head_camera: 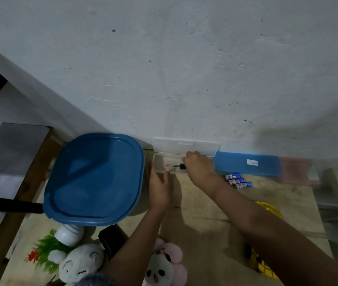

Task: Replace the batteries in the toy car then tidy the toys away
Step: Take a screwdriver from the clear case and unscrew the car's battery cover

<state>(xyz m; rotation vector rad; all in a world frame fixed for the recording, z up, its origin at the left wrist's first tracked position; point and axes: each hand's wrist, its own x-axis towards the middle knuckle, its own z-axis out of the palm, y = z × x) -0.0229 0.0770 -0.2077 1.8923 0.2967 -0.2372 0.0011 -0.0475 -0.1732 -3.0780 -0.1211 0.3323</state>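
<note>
left hand [159, 187] spread flat, likely bracing the clear case [184, 147] while right hand [200, 169] grips the screwdriver [173, 165] inside.

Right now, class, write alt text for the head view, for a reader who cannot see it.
The right hand grips a screwdriver lying in an open clear case, while the left hand touches its front. Three batteries lie nearby.
</note>
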